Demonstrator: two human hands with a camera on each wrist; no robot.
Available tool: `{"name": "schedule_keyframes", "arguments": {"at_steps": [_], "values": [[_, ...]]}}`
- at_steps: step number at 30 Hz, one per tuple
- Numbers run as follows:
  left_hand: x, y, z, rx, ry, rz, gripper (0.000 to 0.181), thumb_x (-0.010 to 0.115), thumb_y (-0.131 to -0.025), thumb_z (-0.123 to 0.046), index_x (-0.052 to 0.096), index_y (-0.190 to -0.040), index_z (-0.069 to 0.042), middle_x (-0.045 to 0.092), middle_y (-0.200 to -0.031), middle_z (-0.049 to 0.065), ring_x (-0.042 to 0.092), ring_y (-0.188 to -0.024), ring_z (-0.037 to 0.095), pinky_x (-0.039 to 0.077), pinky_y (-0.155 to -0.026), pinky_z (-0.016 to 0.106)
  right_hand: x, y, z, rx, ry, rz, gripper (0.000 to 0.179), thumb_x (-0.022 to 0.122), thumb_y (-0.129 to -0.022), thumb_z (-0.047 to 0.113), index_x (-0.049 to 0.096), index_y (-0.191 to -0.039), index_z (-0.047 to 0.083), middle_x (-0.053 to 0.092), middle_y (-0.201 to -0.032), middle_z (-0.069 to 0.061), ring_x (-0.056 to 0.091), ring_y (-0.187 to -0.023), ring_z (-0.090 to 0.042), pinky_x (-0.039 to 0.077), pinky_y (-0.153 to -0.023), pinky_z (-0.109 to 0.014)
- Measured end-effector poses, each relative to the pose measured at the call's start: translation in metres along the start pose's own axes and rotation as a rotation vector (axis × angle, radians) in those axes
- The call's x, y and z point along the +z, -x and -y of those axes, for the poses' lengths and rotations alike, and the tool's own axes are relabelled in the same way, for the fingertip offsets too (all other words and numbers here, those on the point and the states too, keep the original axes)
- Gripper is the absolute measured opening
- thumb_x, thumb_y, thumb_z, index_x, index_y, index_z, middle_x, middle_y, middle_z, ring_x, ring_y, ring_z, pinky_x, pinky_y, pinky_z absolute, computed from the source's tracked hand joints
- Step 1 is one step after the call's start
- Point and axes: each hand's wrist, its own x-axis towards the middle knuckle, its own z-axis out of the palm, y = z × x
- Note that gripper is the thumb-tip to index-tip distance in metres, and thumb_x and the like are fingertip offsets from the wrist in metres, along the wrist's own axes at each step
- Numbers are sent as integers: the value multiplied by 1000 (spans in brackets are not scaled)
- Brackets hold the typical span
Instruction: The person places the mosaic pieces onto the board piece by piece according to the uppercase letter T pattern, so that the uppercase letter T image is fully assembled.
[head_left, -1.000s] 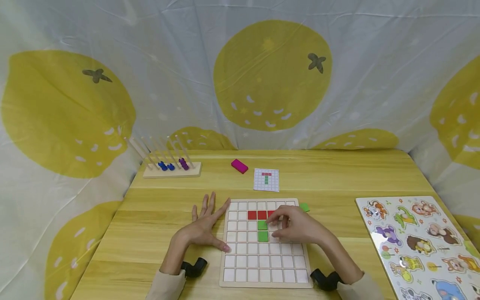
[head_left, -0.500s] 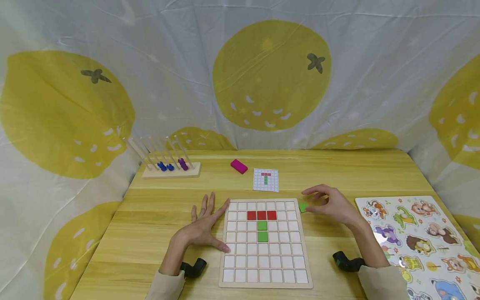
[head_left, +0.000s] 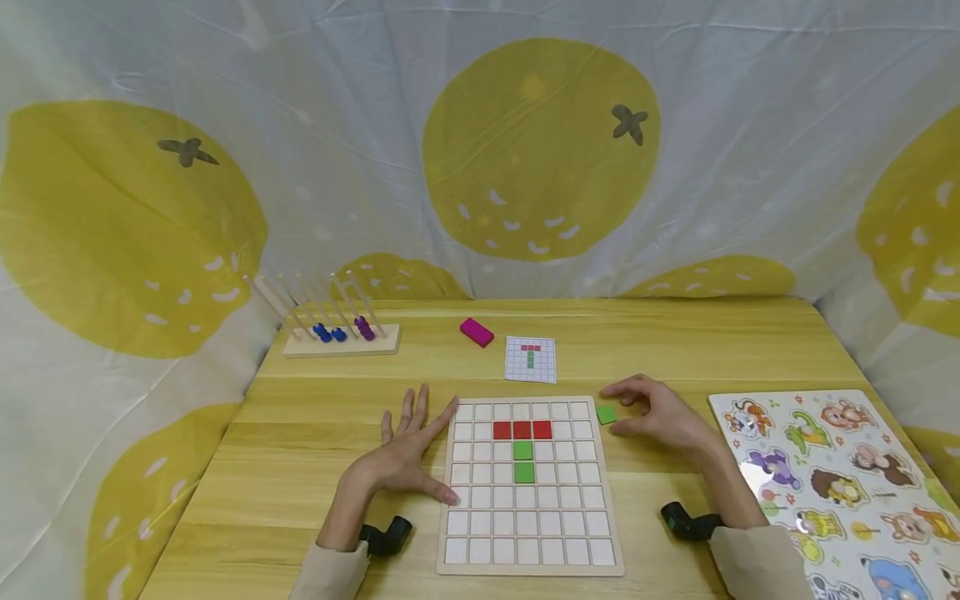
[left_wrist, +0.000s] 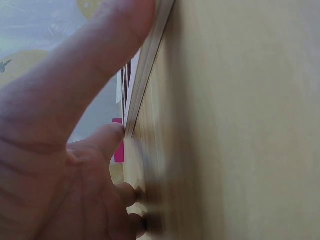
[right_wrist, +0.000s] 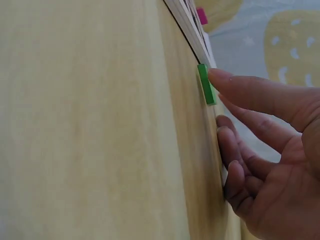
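A wooden grid board (head_left: 455,533) lies flat on the table, with three red tiles (head_left: 522,430) in a row and two green tiles (head_left: 523,462) below the middle one. My left hand (head_left: 397,458) is spread at the board's left edge, thumb and index fingertip on its rim. Past the upper right edge, a loose green tile (head_left: 606,415) lies on the table. Around it my right hand (head_left: 660,412) holds thumb and index finger apart; in the right wrist view the thumb tip is right at the green tile (right_wrist: 205,84).
Behind the board lie a pattern card (head_left: 531,360) and a magenta block (head_left: 477,332). A bead-peg stand (head_left: 342,342) is at the back left. An animal puzzle board (head_left: 832,467) covers the right side. A fruit-print cloth (head_left: 360,150) hangs behind the table.
My right hand has left the red row, where the third red tile now shows fully, and moved right to the loose green tile. My left hand has stayed at the board's edge.
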Motion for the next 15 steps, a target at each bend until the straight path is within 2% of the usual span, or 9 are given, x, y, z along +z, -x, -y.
{"name": "schedule_keyframes", "arguments": {"at_steps": [6, 15], "values": [[0, 1, 1, 0, 3, -2, 135, 95, -67, -46, 8, -168, -22, -33, -166, 25, -34, -152, 48, -24, -115, 75, 4, -2, -2, 10, 51, -6, 42, 86, -84, 15, 73, -123, 9, 62, -125, -12, 53, -110, -24, 48, -92, -27], [0, 2, 0, 3, 11, -1, 135, 95, -67, -46, 8, -168, -22, -33, -166, 24, -34, -152, 48, -25, -114, 75, 5, -2, -1, 4, 50, -14, 31, 84, -86, 12, 76, -116, 10, 60, -121, -13, 52, -109, -24, 48, -92, -27]]}}
